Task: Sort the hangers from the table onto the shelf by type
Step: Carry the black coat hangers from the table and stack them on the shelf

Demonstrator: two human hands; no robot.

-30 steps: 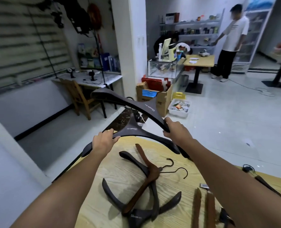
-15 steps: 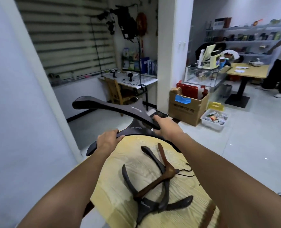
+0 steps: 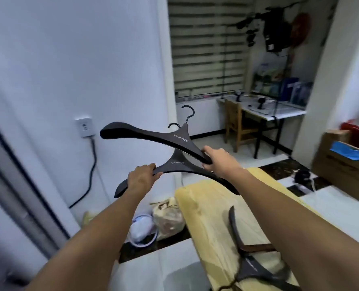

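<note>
I hold two wide black hangers in the air above the table's far end. My left hand (image 3: 141,175) grips the left arm of the lower black hanger (image 3: 178,167). My right hand (image 3: 218,162) grips the right arm of the upper black hanger (image 3: 145,132), whose hook points up. The two hangers cross near their necks. On the light wooden table (image 3: 208,208) lie another black hanger (image 3: 251,267) and a brown wooden hanger (image 3: 258,247), partly hidden by my right forearm. No shelf is in view.
A white wall (image 3: 69,70) with a socket and a black cable stands close on the left. Bags and a bowl (image 3: 142,229) sit on the floor beside the table. A cardboard box (image 3: 346,164) is at right; a chair and desk stand behind.
My view has swung left, from the open room toward the white wall. Both hands have carried the two black hangers leftward and away from the table; the grips are unchanged.
</note>
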